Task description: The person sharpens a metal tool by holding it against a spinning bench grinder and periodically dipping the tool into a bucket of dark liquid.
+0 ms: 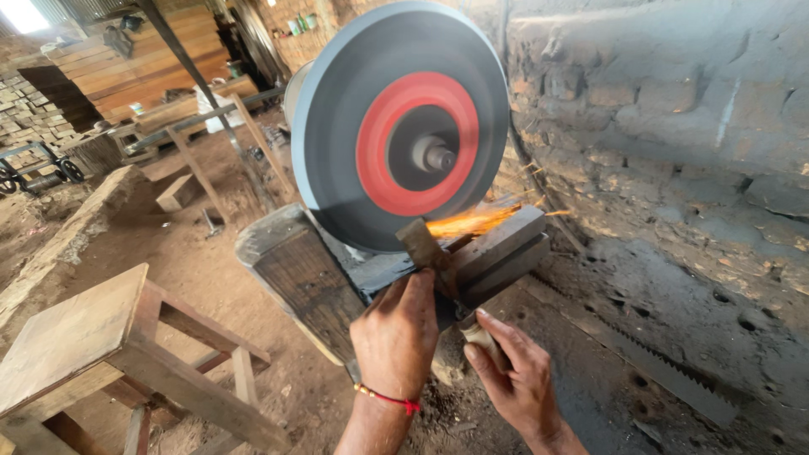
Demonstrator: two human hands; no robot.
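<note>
A large grey grinding wheel (401,126) with a red ring spins above a dark wooden rest (303,278). My left hand (396,333), with a red thread at the wrist, presses a flat metal blade (421,244) against the wheel's lower rim. Orange sparks (472,221) spray to the right from the contact point. My right hand (518,379) grips the pale handle end (482,339) of the same tool, just below and right of the left hand. Most of the tool is hidden under my hands.
A wooden stool (93,345) stands at the lower left on the dirt floor. A rough brick wall (674,143) rises on the right, with a toothed saw blade (666,366) lying at its foot. Stacked planks (143,63) and timber frames fill the back left.
</note>
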